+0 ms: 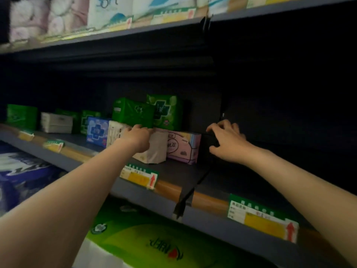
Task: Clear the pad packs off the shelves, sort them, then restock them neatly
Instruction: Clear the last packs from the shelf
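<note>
the middle shelf (179, 176), a dark deck with an orange-trimmed front edge, runs from far left to near right; its right bay looks bare and very dark. the pad packs sit on it to the left of the centre divider. two green packs (148, 112) stand stacked at the back on top of the lower row. in front of them lie a pink pack (183, 147), a pale beige pack (156, 147), a white pack (116, 133) partly behind your wrist, and a blue pack (96, 130); more green and white packs trail off to the far left. price tags (140, 176) clip to the shelf edge.

your left hand (140, 139) lies over the top of the pale beige pack with fingers curled onto it, apparently gripping it. your right hand (227, 143) hovers just right of the pink pack, fingers spread and loosely bent, holding nothing; whether it touches the divider cannot be told in the gloom.

the step in hand is probably clearing this cluster. draw the beige pack straight toward you, low along the deck, because the green packs appear to rest on the row and may topple if it is tilted. bring your right hand onto the pink pack's end to steady or lift it. keep like colours together as you remove them; that eases sorting.
</note>
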### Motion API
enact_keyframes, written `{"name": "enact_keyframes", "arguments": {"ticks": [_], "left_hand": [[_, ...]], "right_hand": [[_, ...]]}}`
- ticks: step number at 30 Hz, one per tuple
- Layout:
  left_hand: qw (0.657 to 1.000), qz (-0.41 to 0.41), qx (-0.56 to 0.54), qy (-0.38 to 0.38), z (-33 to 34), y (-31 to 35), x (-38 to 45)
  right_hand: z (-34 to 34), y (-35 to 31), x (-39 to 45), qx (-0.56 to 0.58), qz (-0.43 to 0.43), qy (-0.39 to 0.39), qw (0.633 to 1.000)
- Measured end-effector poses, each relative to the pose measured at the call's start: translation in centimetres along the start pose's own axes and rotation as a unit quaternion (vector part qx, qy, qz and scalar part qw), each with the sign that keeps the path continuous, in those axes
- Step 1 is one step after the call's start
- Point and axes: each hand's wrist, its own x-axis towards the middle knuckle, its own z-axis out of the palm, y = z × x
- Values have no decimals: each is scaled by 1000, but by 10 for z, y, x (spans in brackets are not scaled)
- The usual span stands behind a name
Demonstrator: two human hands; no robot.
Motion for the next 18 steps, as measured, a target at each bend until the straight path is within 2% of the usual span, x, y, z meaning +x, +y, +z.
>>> {"name": "enact_keyframes", "arguments": {"ticks": [2,6,11,12,16,18], "left_hand": [[999,22,28,-9,0,-10,9],[997,69,-1,-41,-3,-24,26],[986,142,80,-18,-5,-27,37],[986,148,79,-9,-4,-28,39],[985,171,-11,22,3,-40,47],[982,178,-50,41,4,-45,46]], "right_hand": [[14,-4,15,-18,7,-33,999],[34,-13,53,-24,36,-127,991],[60,-30,92,-9,92,-139,986],[64,-32,95,-9,103,-121,987],[63,-46,97,-63,106,64,990],[60,-55,94,-114,101,91,984]]}}
